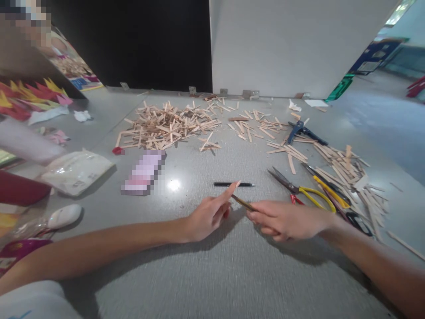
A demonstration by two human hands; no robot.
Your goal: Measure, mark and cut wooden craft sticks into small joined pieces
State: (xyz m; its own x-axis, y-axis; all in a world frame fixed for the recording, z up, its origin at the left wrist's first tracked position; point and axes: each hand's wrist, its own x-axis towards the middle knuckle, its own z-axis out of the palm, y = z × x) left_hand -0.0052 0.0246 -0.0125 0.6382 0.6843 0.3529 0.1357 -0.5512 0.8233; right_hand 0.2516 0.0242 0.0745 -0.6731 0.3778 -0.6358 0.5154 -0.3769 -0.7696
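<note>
My right hand (285, 219) is closed around a slim brass-coloured tool (243, 203), its narrow dark end pointing left toward my other hand. I cannot tell whether this tool is a pair of tweezers. My left hand (207, 215) has its index finger stretched out and its other fingers loosely curled. The tool's end lies at that index finger, perhaps touching it. Just beyond the fingers, a black pen (223, 184) lies flat on the grey table (186, 283). Scissors with yellow handles (315, 195) rest to the right, beyond my right hand.
Wooden stick pieces form a pile (169, 124) at the back and spread right (345, 168). Dark blue cutters (300, 130) lie among them. A blurred pink block (144, 173), a plastic packet (78, 173) and a white mouse-shaped thing (65, 216) are left. Upright panels (282, 48) border the back.
</note>
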